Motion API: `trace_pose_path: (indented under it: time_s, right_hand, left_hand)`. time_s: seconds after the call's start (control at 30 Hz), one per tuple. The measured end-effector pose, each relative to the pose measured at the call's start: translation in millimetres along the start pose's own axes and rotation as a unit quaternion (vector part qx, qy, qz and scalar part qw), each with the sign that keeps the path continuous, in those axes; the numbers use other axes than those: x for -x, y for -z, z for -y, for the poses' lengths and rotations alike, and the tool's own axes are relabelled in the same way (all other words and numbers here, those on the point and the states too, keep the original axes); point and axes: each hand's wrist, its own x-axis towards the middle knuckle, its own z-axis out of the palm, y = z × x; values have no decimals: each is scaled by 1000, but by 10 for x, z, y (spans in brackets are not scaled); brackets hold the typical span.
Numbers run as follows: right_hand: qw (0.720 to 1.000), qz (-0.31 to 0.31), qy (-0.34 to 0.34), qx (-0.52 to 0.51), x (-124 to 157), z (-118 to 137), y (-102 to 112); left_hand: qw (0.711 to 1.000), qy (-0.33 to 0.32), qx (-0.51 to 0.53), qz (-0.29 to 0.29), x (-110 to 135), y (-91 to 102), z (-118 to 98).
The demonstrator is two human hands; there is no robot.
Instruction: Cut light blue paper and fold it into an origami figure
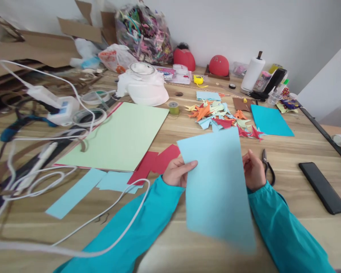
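A light blue sheet of paper is held up in front of me, tilted, its lower end blurred. My left hand pinches its left edge, thumb on the near face. At the right edge is my right hand, its fingers curled and partly hidden behind the sheet. Just right of that hand lie scissors with black handles. Beyond the sheet is a pile of folded paper pieces in orange, red, blue and pale green. Red paper pieces and a light blue strip lie left of my left hand.
A pale green sheet stack lies at left, near white cables and a power strip. A bright blue sheet and a black phone-like slab are at right. A spool and white cap stand behind.
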Motion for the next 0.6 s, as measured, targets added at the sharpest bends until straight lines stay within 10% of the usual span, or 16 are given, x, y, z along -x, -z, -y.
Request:
trace_pose_path:
  time_s: [0.17,0.6]
  right_hand:
    - [992,119,-34,13,92,-42,-54]
    - [995,41,75,55,109,-133,-6]
  left_hand:
    - [998,20,-51,8,-57,-14,71]
    - [997,-18,-64,-29,-75,-72,92]
